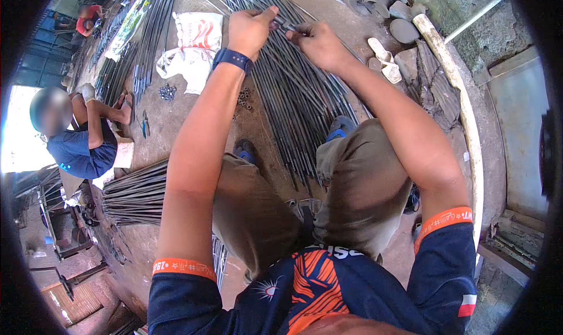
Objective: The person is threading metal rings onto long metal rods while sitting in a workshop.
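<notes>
Both my arms reach forward over a long pile of dark metal rods (299, 109) on the floor between my feet. My left hand (251, 31), with a dark blue watch on its wrist, is closed with the thumb raised. Close to its right, my right hand (321, 46) is closed in a pinch. Between the two sits a short dark metal piece (285, 24), gripped from both sides; its exact kind is too small to make out. Several small metal nuts (244, 98) lie beside the pile, below my left wrist.
Left of the pile are a white sack (198, 33), a heap of small metal parts (167, 92) and pliers (145, 125). A co-worker (88, 132) sits at the left near another rod bundle (135, 191). Scrap metal pieces (404, 30) and a pale pole (463, 100) lie right.
</notes>
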Tool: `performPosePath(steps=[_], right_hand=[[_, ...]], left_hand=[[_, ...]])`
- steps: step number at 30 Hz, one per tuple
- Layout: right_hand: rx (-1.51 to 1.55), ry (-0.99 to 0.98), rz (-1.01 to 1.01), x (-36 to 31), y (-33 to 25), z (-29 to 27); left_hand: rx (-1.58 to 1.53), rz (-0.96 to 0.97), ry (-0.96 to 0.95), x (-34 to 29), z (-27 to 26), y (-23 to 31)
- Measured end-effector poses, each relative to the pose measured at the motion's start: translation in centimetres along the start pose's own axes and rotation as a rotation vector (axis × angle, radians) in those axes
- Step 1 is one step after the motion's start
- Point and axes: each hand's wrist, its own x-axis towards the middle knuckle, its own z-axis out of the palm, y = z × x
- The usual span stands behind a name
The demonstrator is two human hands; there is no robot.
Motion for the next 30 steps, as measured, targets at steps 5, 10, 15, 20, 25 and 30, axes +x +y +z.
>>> performPosePath(steps=[5, 10, 15, 20, 25, 30], right_hand=[[0.632, -0.306, 0.401, 0.1, -0.7, -1.6], [0.277, -0.112, 0.24, -0.4, -1.1, -0.4], [0.161, -0.059, 0.106, -0.2, -0.6, 0.2], [0.178, -0.041, 0.104, -0.1, -0.3, 0.0], [0.089, 0.031, 0.023, -0.3, -0.2, -0.1], [0.109, 0.027, -0.02, -0.2, -0.3, -0.4]], left_hand=[[-0.45, 0.024, -0.229, -0.6, -0.9, -0.7], [-0.598, -0.108, -0.254, -1.2, -0.8, -0.6], [-0.295, -0.001, -0.131, -0.4, -0.9, -1.2], [-0.589, -0.104, -0.19, -0.3, -0.8, -0.8], [-0.354, -0.191, -0.068, -0.9, 0.5, 0.0], [-0.564, -0.099, -0.037, -0.8, 1.0, -0.3]])
